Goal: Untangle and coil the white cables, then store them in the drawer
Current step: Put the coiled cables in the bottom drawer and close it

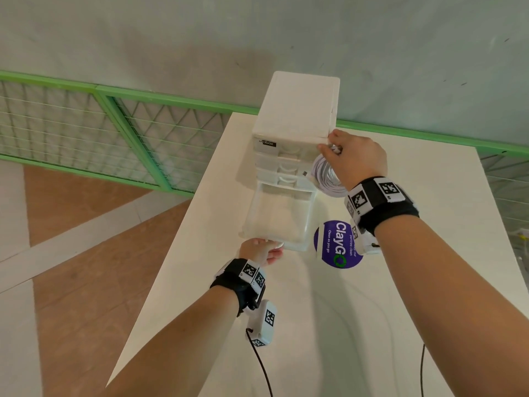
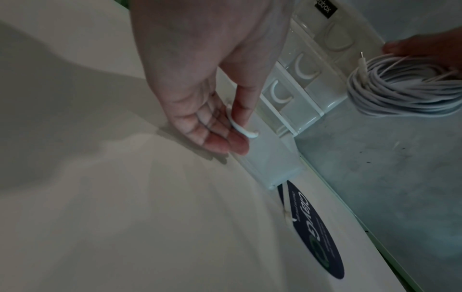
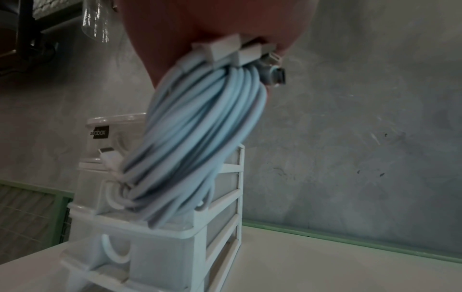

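Note:
A white drawer unit (image 1: 300,104) stands at the far end of the white table (image 1: 229,282). Its bottom drawer (image 1: 249,216) is pulled out towards me and looks empty. My left hand (image 1: 269,250) pinches that drawer's curved handle (image 2: 243,130) between thumb and fingers. My right hand (image 1: 343,151) grips a coiled bundle of white cables (image 1: 329,179) beside the unit's upper right front corner, above and to the right of the open drawer. The coil (image 3: 200,138) hangs down from the right hand, and several plugs (image 3: 237,51) bunch at the grip. From the left wrist, the coil (image 2: 400,89) shows at the upper right.
A round purple ClayGo sticker (image 1: 337,245) lies on the table just right of the open drawer. The table's left edge (image 1: 177,239) drops to a tiled floor. A green mesh fence (image 1: 114,133) and a grey wall (image 1: 400,53) stand behind the unit.

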